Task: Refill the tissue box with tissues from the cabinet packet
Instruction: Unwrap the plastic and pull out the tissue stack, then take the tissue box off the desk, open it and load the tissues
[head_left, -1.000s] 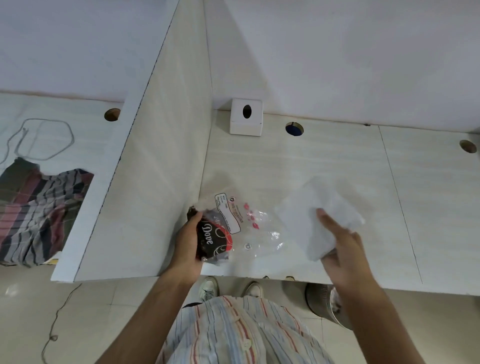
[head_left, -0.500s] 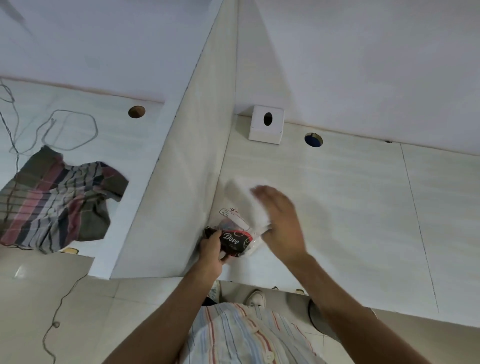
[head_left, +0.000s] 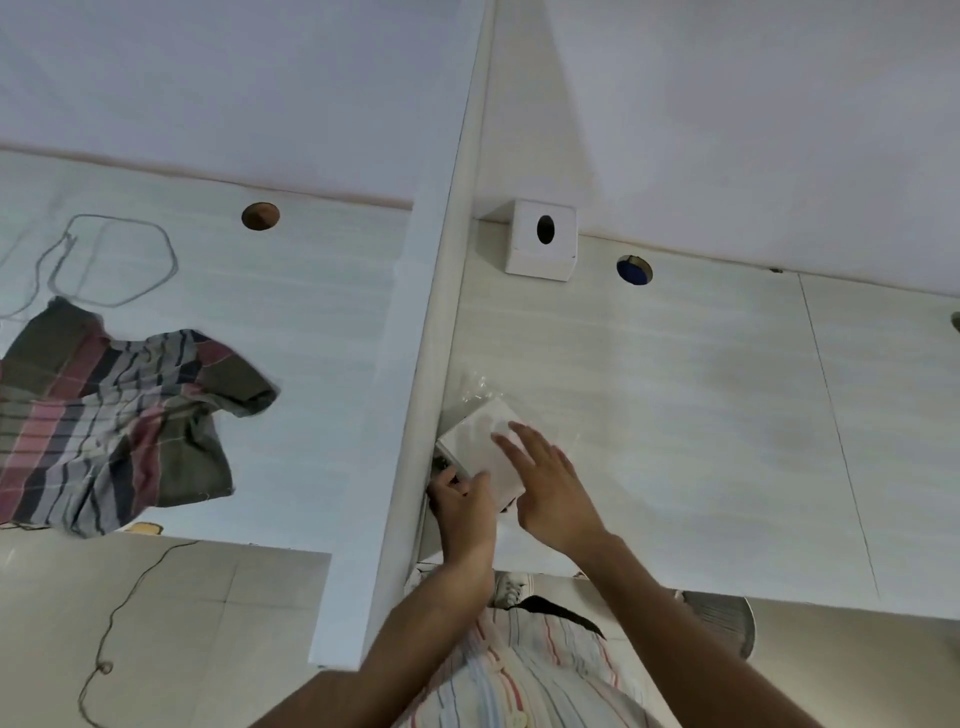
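Observation:
A white stack of tissues lies on the clear plastic packet on the pale desk, close to the divider panel. My left hand grips the packet's near end under the stack. My right hand rests flat on the tissues with its fingers spread. The white tissue box with a dark oval hole stands at the back of the desk against the wall, well apart from both hands.
A white divider panel runs from the wall to the desk's front edge, just left of my hands. A striped shirt and a thin cable lie on the left desk. Round cable holes sit near the wall. A bin stands below.
My right hand carried the tissue stack from the right over to the packet and now lies flat on it. The left hand kept hold of the packet. The view shifted rightward.

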